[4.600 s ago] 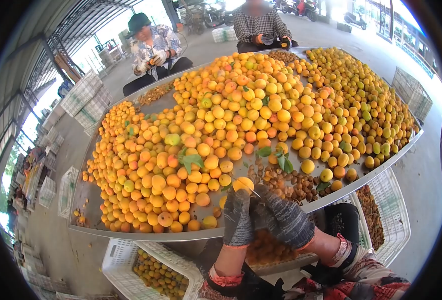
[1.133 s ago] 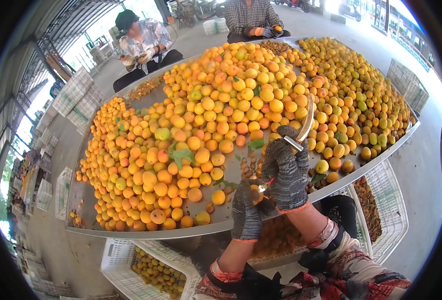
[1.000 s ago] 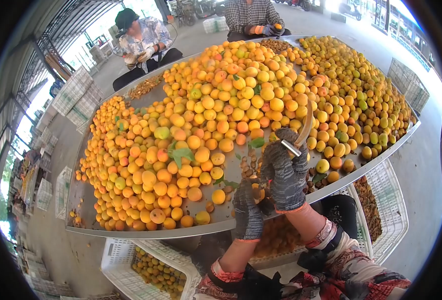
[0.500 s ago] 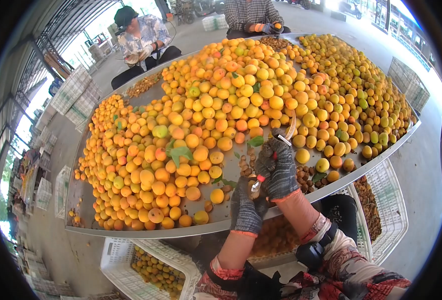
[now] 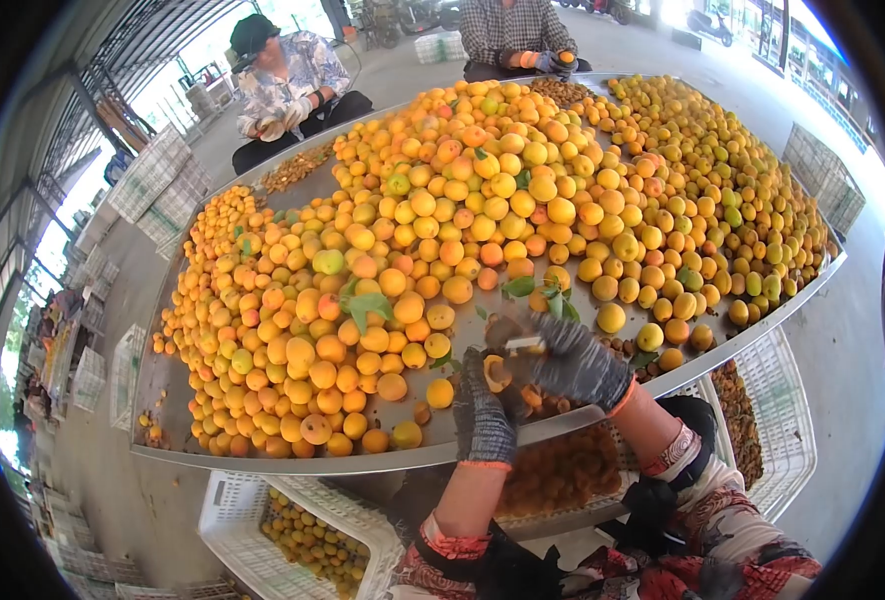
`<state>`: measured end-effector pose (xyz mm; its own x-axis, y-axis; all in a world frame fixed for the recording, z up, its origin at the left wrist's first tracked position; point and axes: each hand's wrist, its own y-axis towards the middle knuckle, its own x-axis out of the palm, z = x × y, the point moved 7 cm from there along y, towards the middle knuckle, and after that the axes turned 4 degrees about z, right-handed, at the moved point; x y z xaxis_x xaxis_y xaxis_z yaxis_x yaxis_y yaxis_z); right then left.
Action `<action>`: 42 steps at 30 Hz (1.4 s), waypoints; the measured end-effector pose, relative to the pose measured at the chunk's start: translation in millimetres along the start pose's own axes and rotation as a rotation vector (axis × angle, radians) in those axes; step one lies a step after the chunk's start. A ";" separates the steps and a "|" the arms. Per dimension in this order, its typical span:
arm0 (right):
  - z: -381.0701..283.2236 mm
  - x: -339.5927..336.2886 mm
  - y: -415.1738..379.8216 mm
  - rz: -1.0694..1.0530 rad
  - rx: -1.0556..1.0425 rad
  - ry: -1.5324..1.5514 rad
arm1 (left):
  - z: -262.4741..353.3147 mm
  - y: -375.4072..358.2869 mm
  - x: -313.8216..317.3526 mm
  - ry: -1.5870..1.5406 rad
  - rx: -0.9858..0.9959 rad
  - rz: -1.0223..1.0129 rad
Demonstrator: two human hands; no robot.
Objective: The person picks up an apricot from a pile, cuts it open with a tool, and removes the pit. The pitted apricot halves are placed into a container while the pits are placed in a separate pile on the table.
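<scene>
My left hand, in a dark grey knit glove, is closed around a cut apricot near the front edge of the metal table. The apricot's orange flesh faces up. Close beside it, my right hand, gloved alike, is closed on a small knife, of which a pale metal part shows by the fingers. Motion blurs the right fingertips, and the blade cannot be made out. A large heap of whole apricots lies just beyond both hands.
The metal table's raised rim runs before me. Below it stand white plastic crates, one with apricots, another with brownish pieces. Two people sit across the table, one in a patterned shirt, one in a checked shirt.
My right hand has turned and lowered, and the curved blade that stuck up from it no longer shows. A cut apricot is now visible in my left hand. Leaves show beyond the right hand.
</scene>
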<state>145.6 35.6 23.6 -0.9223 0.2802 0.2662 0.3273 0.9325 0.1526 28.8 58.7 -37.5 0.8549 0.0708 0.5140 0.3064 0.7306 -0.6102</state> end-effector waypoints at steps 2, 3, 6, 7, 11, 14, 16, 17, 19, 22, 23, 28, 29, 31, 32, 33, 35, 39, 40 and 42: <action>-19.5 30.9 -25.0 -0.291 -0.363 -0.885 | -4.2 1.0 -1.3 0.043 -0.010 0.009; -24.7 34.0 -30.6 -0.312 -0.410 -0.939 | -10.6 9.7 -5.0 -0.052 -0.024 0.047; -32.1 37.1 -33.0 -0.325 -0.424 -0.895 | -21.9 49.2 -30.5 0.068 0.116 0.016; -30.4 37.5 -35.2 -0.326 -0.425 -0.896 | -18.4 54.3 -30.2 0.290 0.263 -0.060; -14.0 26.7 -41.4 -0.174 -0.435 -0.926 | 29.0 -22.4 30.7 1.538 0.490 -0.095; -14.5 24.8 -43.6 -0.099 -0.455 -0.920 | 3.5 -5.7 0.6 0.246 0.005 0.048; -14.9 23.9 -45.8 -0.060 -0.457 -0.940 | 6.4 0.4 -2.9 0.456 0.143 0.014; -14.0 23.6 -48.0 -0.041 -0.470 -1.017 | 2.6 7.7 -9.3 0.455 0.143 0.013; -15.9 25.1 -48.3 -0.025 -0.486 -1.094 | 11.1 15.4 -14.5 0.491 0.306 0.013; -18.9 14.3 -43.5 0.108 -0.390 -1.099 | 6.5 6.0 -7.5 0.246 0.209 0.030; -15.6 4.2 -37.9 0.129 -0.376 -1.048 | 12.5 -1.8 -3.4 0.245 0.209 0.029; -15.9 8.2 -31.2 -0.032 -0.282 -0.870 | 10.7 15.6 -14.5 0.392 0.317 0.019; -16.0 12.0 -35.7 -0.076 -0.376 -0.907 | 7.0 21.6 -17.4 0.393 0.315 0.014; -15.9 14.3 -40.2 -0.106 -0.513 -0.935 | -10.2 29.1 -18.4 0.150 0.055 -0.033; -18.0 14.2 -41.9 -0.099 -0.515 -0.943 | -9.4 24.8 -17.5 0.152 0.052 -0.043; -15.8 12.7 -42.2 -0.101 -0.431 -0.932 | 3.8 14.8 -12.2 0.427 0.262 -0.091; -12.7 9.8 -44.4 -0.091 -0.348 -0.923 | 9.0 5.7 -7.5 0.703 0.474 -0.151; -15.4 10.9 -49.6 -0.088 -0.361 -1.023 | 8.8 -9.1 1.8 0.953 0.725 -0.249; -21.1 10.9 -50.3 -0.058 -0.410 -1.015 | 14.2 -19.5 6.6 1.028 0.793 -0.247; -23.5 0.0 -49.5 -0.001 -0.353 -0.911 | 18.9 -32.5 11.8 0.860 0.512 -0.262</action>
<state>134.3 -15.9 38.4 -0.6797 0.4871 -0.5485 0.2326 0.8523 0.4686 20.9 48.6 -0.3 0.8590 -0.4941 -0.1341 0.4829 0.8689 -0.1084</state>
